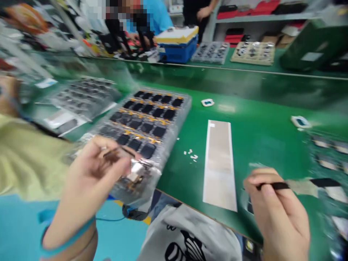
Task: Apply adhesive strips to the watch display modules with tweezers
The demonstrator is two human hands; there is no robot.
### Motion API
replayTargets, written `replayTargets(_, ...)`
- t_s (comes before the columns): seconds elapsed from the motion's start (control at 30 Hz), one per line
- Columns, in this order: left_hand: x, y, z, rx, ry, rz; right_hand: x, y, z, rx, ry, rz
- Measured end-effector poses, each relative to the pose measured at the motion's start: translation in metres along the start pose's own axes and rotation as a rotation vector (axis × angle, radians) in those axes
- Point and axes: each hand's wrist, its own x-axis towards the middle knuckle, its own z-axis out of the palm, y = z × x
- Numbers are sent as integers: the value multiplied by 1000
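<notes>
My left hand [100, 177] is closed, pinching a small electronic part [137, 170] with a dark thin edge and a shiny silver-white face. Motion blurs its details. The hand is over the near corner of a clear plastic tray [174, 134], which holds rows of black square screens [148, 150] with orange flex strips. On the right, my right hand [277, 206] is closed round a slim black tool [277, 186]; its tip is hidden. Beneath that hand is a dark flat piece [250, 207], mostly covered. Between the hands lies a long beige strip sheet [219, 166] with white edges.
Tiny white scraps [192, 156] lie on the green bench [187, 185]. Two small white-framed parts [207, 103] sit farther back. More parts [327, 161] line the right side. A co-worker's sleeve [29, 156] is at left. Beyond the ledge stands a blue box [178, 52].
</notes>
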Motion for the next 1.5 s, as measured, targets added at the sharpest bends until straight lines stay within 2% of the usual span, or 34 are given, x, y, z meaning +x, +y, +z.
replayTargets(0.1, -29, 2, 48, 43, -307, 136, 4, 3, -18, 98, 79, -137)
replayTargets(0.17, -40, -7, 83, 54, -502, 247, 3, 6, -33, -15, 199, -236)
replayTargets(0.2, -44, -12, 101, 55, -565, 290, 1, 8, -41, -67, 245, -240)
replayTargets(0.23, -47, -18, 118, 52, -610, 330, -2, 10, -49, -103, 278, -211)
replayTargets(0.33, -54, -31, 162, 82, -704, 448, -11, 13, -68, -151, 300, 8)
replayTargets(0.4, -56, -33, 182, 137, -764, 527, -16, 16, -75, -193, 325, 100)
replayTargets(0.5, -57, -29, 201, 248, -837, 636, -22, 22, -79, -242, 394, 160)
replayTargets(0.67, -55, -29, 216, 338, -851, 733, -30, 27, -79, -268, 434, 239)
replayTargets(0.83, -55, -34, 218, 307, -809, 726, -30, 26, -78, -239, 456, 256)
replayTargets(1.5, -53, -28, 219, 268, -802, 681, -28, 27, -76, -199, 500, 275)
